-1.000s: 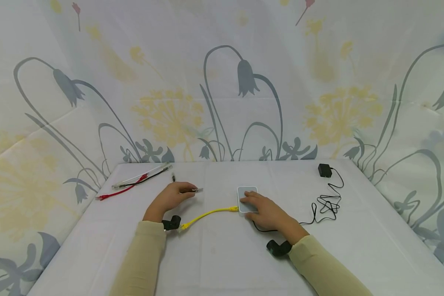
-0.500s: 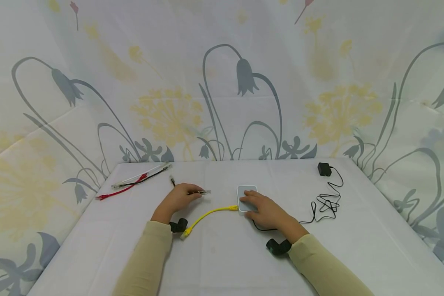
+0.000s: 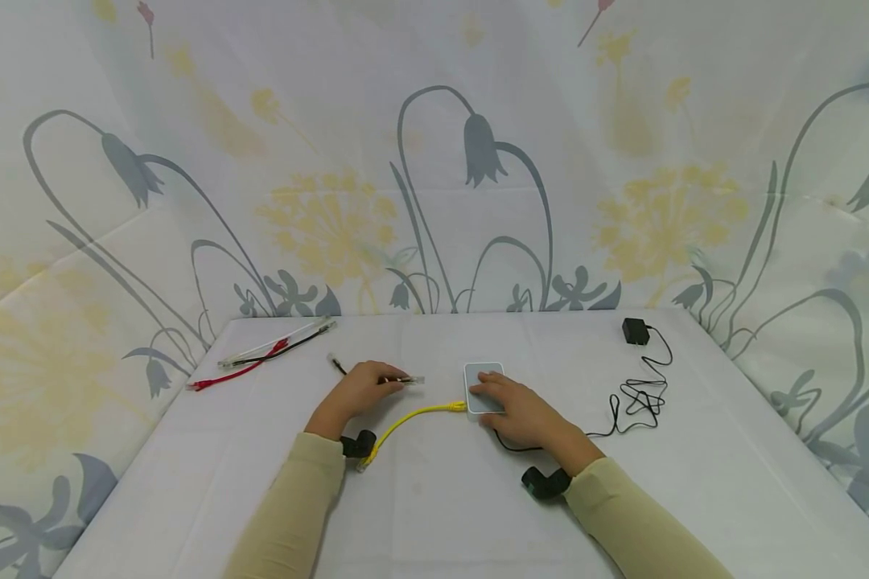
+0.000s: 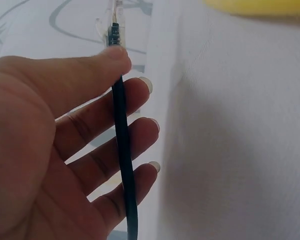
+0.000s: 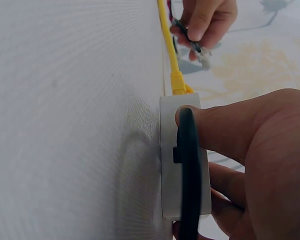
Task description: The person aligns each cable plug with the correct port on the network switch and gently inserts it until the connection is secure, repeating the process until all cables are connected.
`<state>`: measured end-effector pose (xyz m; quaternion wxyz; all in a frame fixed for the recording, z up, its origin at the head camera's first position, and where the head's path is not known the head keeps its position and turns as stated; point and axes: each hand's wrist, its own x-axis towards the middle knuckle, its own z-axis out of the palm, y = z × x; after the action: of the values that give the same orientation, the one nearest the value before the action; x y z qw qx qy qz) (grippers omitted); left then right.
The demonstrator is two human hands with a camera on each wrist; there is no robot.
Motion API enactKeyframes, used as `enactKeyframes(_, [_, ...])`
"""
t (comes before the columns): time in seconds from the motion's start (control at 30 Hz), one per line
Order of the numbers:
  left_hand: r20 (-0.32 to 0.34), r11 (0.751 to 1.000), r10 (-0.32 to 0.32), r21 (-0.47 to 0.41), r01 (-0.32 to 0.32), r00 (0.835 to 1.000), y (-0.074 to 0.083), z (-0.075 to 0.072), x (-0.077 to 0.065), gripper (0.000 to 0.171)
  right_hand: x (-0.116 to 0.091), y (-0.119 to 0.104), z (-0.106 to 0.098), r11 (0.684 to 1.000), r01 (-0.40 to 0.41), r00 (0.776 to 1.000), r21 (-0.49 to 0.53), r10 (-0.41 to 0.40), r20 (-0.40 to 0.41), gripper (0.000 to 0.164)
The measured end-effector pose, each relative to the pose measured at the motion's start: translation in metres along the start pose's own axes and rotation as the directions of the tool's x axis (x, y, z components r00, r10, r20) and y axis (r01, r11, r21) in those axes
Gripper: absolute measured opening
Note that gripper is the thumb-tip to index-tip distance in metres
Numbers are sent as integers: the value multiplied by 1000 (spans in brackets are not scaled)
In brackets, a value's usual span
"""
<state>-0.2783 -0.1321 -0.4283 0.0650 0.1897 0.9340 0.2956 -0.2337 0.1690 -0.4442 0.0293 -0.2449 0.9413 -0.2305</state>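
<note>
Gripping, left hand (image 3: pixel 362 388): thumb and fingers pinching a black cable with clear plastic plug (image 4: pixel 124 150).
Bracing, right hand (image 3: pixel 527 415): thumb and fingers holding a white rectangular box with grey top (image 5: pixel 171 190).
Box place: tabletop (image 3: pixel 420 523), midway between left and right edges; yellow cable (image 3: pixel 414 413) at its left side.
Plug step, judged: lining up for insertion.
Plug's next move, judged: meeting a free port squarely, box steadied.

Little white box (image 3: pixel 483 404) with a grey top is just lying flat, yellow cable (image 3: pixel 420 412) plugged into its left side. Short black cable (image 4: pixel 124 150) is pinched right by its clear plug (image 3: pixel 417 379), pointing boxward, not touching.
</note>
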Motion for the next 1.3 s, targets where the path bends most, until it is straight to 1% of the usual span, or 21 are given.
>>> enactKeyframes(0.33, [21,1000,27,9,-27,999,11,8,3,24,0,2,1,1000,18,1000,-1,-18,-8,46])
enactKeyframes(0.5, [23,999,36,-6,-36,999,15,11,4,20,0,2,1,1000,22,1000,-7,-22,-10,46])
enactKeyframes(0.7, [56,1000,20,14,-21,998,17,18,7,19,0,2,1,1000,18,1000,-4,-19,-7,46])
enactKeyframes(0.83, [71,1000,9,8,-9,997,19,21,7,20,0,2,1,1000,3,1000,-4,-3,-2,46])
enactKeyframes(0.87, [70,1000,16,14,-17,997,20,22,8,20,1,2,1,1000,-1,1000,-7,1,-2,46])
enactKeyframes(1.0, [69,1000,9,7,-10,998,22,24,8,20,1,1,2,1000,-20,1000,-8,20,1,47])
enactKeyframes(1.3, [55,1000,13,-1,-13,998,28,30,9,19,1,-1,0,1000,-29,1000,5,29,7,46])
